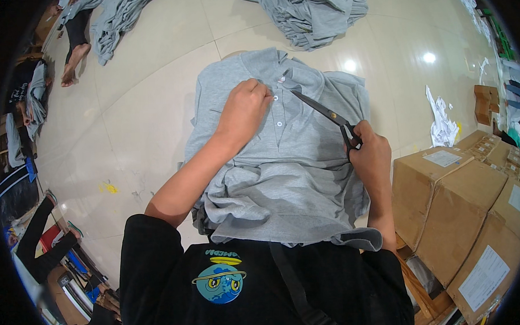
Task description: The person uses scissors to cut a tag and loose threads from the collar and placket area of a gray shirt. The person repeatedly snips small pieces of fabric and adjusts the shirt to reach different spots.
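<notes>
A light grey polo shirt lies spread in front of me, its collar at the far end and its hem by my body. White buttons run down its front placket. My left hand is closed in a pinch over the placket, beside a button; what the fingertips hold, if anything, is too small to tell. In my right hand is a pair of black scissors, gripped by the handles. Their blades look closed, and the tip points toward the collar and the upper buttons, a little right of my left fingers.
Taped cardboard boxes stand close on my right. Beyond the shirt, a heap of grey garments lies on the tiled floor. White scraps lie at the right. Other people's legs and more grey garments are at the left.
</notes>
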Motion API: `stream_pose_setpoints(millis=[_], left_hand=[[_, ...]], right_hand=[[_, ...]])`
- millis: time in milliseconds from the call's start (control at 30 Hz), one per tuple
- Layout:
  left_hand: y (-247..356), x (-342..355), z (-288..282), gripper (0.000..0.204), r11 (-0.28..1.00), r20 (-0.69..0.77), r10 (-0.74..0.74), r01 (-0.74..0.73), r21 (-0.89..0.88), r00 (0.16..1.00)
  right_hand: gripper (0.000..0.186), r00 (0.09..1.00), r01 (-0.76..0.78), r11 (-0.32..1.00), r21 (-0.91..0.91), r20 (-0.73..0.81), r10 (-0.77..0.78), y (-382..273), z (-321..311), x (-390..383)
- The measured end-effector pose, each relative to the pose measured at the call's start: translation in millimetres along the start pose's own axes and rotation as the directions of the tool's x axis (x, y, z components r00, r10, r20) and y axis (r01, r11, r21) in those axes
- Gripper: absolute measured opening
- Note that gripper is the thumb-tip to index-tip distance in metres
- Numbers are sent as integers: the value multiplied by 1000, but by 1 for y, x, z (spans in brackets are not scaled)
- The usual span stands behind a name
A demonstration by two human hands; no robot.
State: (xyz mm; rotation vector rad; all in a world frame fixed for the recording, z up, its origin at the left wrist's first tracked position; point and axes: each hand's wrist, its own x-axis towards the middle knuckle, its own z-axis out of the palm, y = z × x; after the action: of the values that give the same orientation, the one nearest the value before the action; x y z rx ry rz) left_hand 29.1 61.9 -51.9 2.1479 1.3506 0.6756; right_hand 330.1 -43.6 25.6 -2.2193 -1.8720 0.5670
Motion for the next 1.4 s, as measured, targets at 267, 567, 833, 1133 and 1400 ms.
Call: stream_pose_setpoints(millis=[267, 567, 833, 1133, 1400], left_hand=[[0, 7, -3, 14, 991, -30, -82, 79, -104, 996], [-3, 17, -14, 24, 966, 31, -173, 175, -190, 985], [-5, 20, -14, 31, 959, 80, -214, 224, -173, 974], [-7, 20, -9, 33, 966, 55, -196, 202, -162, 979], [-8, 23, -9, 34, 953, 70, -234, 243, -180, 970]], right_hand=[[36, 999, 8, 999, 35, 46, -9, -3, 0, 4], [35, 990, 134, 991, 12, -55, -133, -3, 26, 11], [31, 976, 192, 981, -37, -99, -194, -15, 29, 19], [23, 963, 241, 970, -44, -111, -244, -11, 37, 23], [23, 951, 267, 963, -36, -148, -270, -9, 42, 25]])
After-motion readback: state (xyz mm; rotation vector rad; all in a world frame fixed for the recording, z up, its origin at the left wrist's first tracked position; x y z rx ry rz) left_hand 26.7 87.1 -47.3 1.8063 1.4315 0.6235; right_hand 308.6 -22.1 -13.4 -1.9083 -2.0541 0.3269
